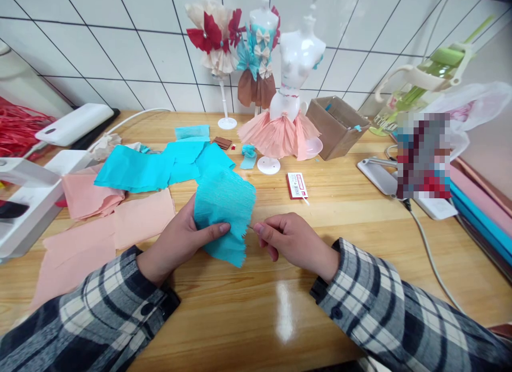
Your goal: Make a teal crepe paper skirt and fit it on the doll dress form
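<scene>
My left hand [196,231] grips a turquoise crepe paper piece [226,207], thumb on its face and fingers hidden behind. The paper stands tilted above the table, and its right edge is ragged. Just right of that edge, my right hand [286,236] has thumb and forefinger pinched together on a thin, dark, needle-like piece [250,226] that points at the paper. Whether its tip goes through the paper I cannot tell. Behind the held paper lie more turquoise crepe paper strips [140,167], overlapping. Pink crepe paper sheets [144,215] spread out to the left of my left hand.
A bare-topped white mannequin [294,68] with a pink paper skirt [276,135] stands ahead, beside two dressed mannequins [222,63]. A cardboard box [338,129], small red-and-white box [296,185] and metal stand [378,177] are to the right. A white device [76,124] sits left.
</scene>
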Tool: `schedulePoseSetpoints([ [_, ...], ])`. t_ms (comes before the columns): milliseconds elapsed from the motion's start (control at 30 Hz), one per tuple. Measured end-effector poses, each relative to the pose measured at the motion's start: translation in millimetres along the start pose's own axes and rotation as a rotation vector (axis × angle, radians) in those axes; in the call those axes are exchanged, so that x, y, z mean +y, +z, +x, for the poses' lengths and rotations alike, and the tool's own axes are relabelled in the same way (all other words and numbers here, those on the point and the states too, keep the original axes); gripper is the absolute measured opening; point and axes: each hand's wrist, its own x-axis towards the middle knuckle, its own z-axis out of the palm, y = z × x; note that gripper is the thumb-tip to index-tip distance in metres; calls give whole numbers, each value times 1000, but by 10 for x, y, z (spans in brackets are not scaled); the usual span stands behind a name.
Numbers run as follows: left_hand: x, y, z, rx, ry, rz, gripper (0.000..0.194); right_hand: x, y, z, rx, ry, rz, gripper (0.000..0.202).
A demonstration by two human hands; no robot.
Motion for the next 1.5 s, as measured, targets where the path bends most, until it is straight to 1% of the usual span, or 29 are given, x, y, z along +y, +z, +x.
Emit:
schedulePoseSetpoints([
  [100, 9, 3, -7, 3, -16, 7, 59, 19, 4, -2, -3, -7, 1, 50],
  [233, 24, 5, -8, -4, -24, -51, 55, 33, 0, -5, -17, -19, -18, 49],
  [400, 4, -14, 6, -21, -34, -91, 58, 12, -11, -3, -15, 8, -29, 48],
  [633, 10, -6, -19, -24, -30, -73, 57, 14, -15, -7, -25, 3, -22, 47],
  [933, -2, 6, -18, -3, -14, -46, 62, -3, -14, -16, -36, -19, -26, 48],
  [1100, 0, 9, -24, -9, -19, -53, 59, 8, -14, -11, -41, -20, -28, 48],
  [1367, -24, -15, -2, -40, 12, -59, 58, 2, -12, -13, -43, -11, -18, 46],
  [1500, -11, -11, -6, -29, 5, -55, 59, -13, -12, -18, -30, -10, -14, 45],
])
